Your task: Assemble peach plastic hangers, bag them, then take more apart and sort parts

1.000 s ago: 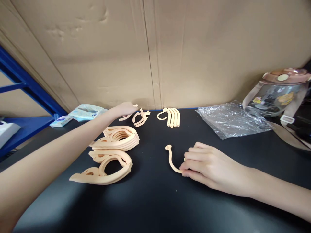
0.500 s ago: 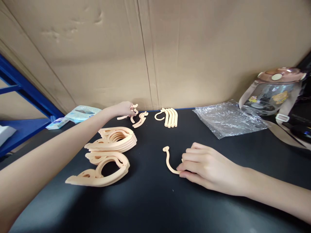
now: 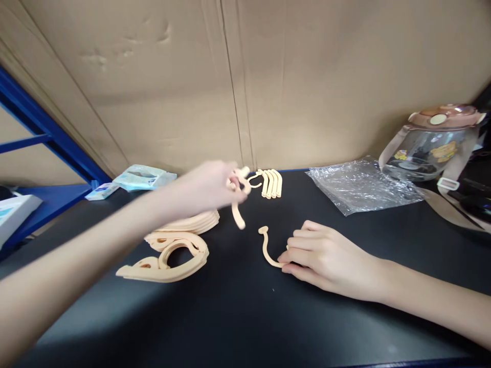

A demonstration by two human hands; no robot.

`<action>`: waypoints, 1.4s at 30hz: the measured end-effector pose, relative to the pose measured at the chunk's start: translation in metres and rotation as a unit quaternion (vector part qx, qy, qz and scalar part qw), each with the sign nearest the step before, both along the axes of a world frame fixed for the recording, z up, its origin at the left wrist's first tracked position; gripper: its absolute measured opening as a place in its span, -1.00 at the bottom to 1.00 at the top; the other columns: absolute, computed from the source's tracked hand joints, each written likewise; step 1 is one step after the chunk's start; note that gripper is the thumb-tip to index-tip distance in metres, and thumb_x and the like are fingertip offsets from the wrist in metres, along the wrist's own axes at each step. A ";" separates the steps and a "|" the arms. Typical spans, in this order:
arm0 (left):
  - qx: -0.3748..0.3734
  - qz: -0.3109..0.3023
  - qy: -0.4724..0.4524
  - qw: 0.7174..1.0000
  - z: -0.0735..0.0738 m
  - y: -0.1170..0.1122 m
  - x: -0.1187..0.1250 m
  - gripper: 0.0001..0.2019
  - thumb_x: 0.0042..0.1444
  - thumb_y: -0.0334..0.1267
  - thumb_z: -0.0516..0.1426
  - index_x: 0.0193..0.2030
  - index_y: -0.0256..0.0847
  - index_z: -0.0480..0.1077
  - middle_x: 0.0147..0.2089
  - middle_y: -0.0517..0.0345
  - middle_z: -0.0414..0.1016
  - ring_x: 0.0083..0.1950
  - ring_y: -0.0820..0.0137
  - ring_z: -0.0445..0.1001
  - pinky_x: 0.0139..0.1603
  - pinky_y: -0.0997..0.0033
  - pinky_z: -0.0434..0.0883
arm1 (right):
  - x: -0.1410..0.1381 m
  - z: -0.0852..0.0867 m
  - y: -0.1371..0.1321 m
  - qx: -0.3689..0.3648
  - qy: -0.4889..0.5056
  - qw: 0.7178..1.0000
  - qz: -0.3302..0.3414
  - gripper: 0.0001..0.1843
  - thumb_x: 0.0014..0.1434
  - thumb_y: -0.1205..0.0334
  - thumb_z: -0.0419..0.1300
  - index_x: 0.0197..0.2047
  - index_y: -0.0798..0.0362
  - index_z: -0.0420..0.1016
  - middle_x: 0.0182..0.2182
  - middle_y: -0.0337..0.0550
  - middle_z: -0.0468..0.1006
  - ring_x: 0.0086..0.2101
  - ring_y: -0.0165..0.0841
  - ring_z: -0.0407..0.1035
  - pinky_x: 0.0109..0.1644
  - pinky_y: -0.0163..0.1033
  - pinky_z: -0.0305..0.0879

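My left hand (image 3: 213, 186), blurred by motion, is closed on beige plastic hanger pieces (image 3: 238, 215) above the far middle of the black table. One curved arm hangs below its fingers; how many pieces it holds I cannot tell. My right hand (image 3: 322, 258) rests on the table, thumb and fingers pinching the end of a thin, curved beige hanger hook (image 3: 266, 250). The hook's flat knob points away from me. Left of it lie stacked folded hangers (image 3: 169, 275), the farther ones partly hidden by my left arm. Several loose hanger arms (image 3: 273, 184) lie in a row at the back, beside another hook (image 3: 256, 185).
A clear plastic bag (image 3: 353, 186) lies at the back right beside a strapped water bottle (image 3: 433, 148). Tissue packs (image 3: 140, 177) sit at the back left near a blue metal frame (image 3: 65, 153). A cardboard wall (image 3: 172, 102) stands behind the table.
My left hand has lifted hanger pieces from the back of the table and moved right and nearer. My right hand keeps its pinch on the hook. The view has shifted slightly.
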State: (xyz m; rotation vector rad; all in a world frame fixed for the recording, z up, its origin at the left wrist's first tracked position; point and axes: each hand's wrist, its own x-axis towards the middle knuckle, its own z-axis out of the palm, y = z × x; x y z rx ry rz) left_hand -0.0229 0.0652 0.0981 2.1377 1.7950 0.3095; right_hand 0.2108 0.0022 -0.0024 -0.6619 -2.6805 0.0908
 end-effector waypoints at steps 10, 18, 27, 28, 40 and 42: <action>-0.043 -0.054 -0.054 0.996 -0.072 -0.049 0.007 -0.79 0.03 -0.14 0.11 -0.40 -0.10 0.12 -0.51 0.31 0.28 -0.53 0.38 0.28 -0.55 0.41 0.11 | 0.000 0.000 0.000 -0.001 -0.003 1.000 -0.002 -0.76 0.35 0.27 0.04 -0.21 0.07 0.54 -0.42 -0.25 0.54 -0.41 -0.41 0.31 -0.21 -0.24 0.07; -0.041 -0.031 -0.097 0.994 -0.062 -0.049 0.006 -0.68 0.22 0.03 -0.04 -0.44 -0.11 0.09 -0.50 0.29 0.19 -0.45 0.37 0.26 -0.46 0.40 0.20 | 0.000 0.000 0.000 0.013 -0.011 1.000 -0.004 -0.77 0.35 0.27 0.04 -0.23 0.08 0.53 -0.43 -0.26 0.53 -0.41 -0.42 0.32 -0.21 -0.24 0.06; -0.118 0.007 -0.328 0.937 -0.066 -0.052 0.008 -0.74 0.15 0.02 0.09 -0.28 -0.14 0.30 -0.44 0.29 0.28 -0.55 0.49 0.32 -0.63 0.55 0.37 | 0.001 0.001 0.000 0.034 -0.022 0.999 -0.007 -0.74 0.36 0.25 0.02 -0.22 0.07 0.52 -0.45 -0.24 0.53 -0.41 -0.40 0.32 -0.22 -0.23 0.05; -0.116 0.003 -0.334 0.935 -0.067 -0.052 0.008 -0.73 0.12 0.02 0.12 -0.27 -0.15 0.32 -0.44 0.29 0.29 -0.55 0.50 0.32 -0.64 0.56 0.38 | 0.002 0.001 0.000 0.040 -0.024 0.999 -0.008 -0.74 0.36 0.25 0.02 -0.23 0.08 0.52 -0.45 -0.23 0.53 -0.41 -0.40 0.32 -0.22 -0.23 0.05; -0.113 0.006 -0.455 0.884 -0.066 -0.062 0.010 -0.68 0.00 -0.08 0.26 -0.12 -0.13 0.41 -0.27 0.15 0.49 -0.35 0.35 0.55 -0.38 0.37 0.59 | 0.000 0.007 -0.002 0.012 0.024 0.999 -0.019 -0.78 0.35 0.17 0.06 -0.21 0.09 0.47 -0.43 -0.25 0.49 -0.44 -0.43 0.29 -0.23 -0.24 0.08; -0.123 -0.014 -0.478 0.870 -0.063 -0.066 0.012 -0.73 0.06 -0.09 0.23 -0.13 -0.13 0.43 -0.28 0.15 0.51 -0.32 0.33 0.56 -0.33 0.34 0.59 | -0.003 0.009 -0.007 -0.046 0.061 0.997 -0.030 -0.79 0.33 0.14 0.09 -0.24 0.07 0.45 -0.45 -0.29 0.46 -0.45 -0.46 0.27 -0.24 -0.26 0.09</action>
